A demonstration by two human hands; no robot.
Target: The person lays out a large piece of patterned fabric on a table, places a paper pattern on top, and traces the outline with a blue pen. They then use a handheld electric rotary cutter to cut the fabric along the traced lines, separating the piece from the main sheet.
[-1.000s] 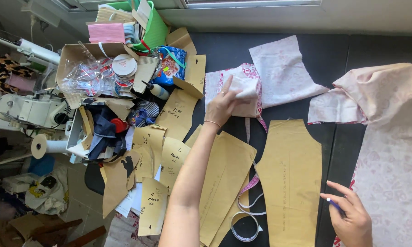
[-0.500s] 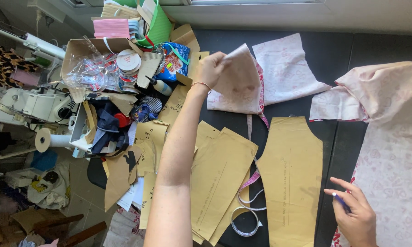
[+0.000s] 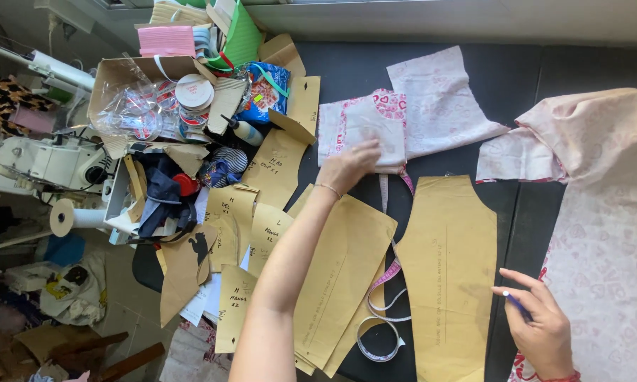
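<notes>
My left hand (image 3: 349,167) reaches across the dark table and grips the lower edge of a small white-and-pink fabric piece (image 3: 372,129), which lies on a short stack of similar cut pieces. A larger pale printed piece (image 3: 439,99) lies just to the right of the stack. My right hand (image 3: 541,327) is at the bottom right, holding a blue pen (image 3: 518,305). Its tip is beside the right edge of a long brown paper pattern (image 3: 449,262). A second brown pattern (image 3: 343,272) lies under my left forearm.
A measuring tape (image 3: 383,322) loops between the two patterns. Pink printed fabric (image 3: 605,233) covers the right side. Smaller paper patterns (image 3: 237,212), an open cardboard box of spools and notions (image 3: 156,99) and a sewing machine (image 3: 43,163) crowd the left.
My left hand had lifted the fabric piece up and to the left. It has come back down and to the right, and the piece lies on the stack. My right hand has barely moved.
</notes>
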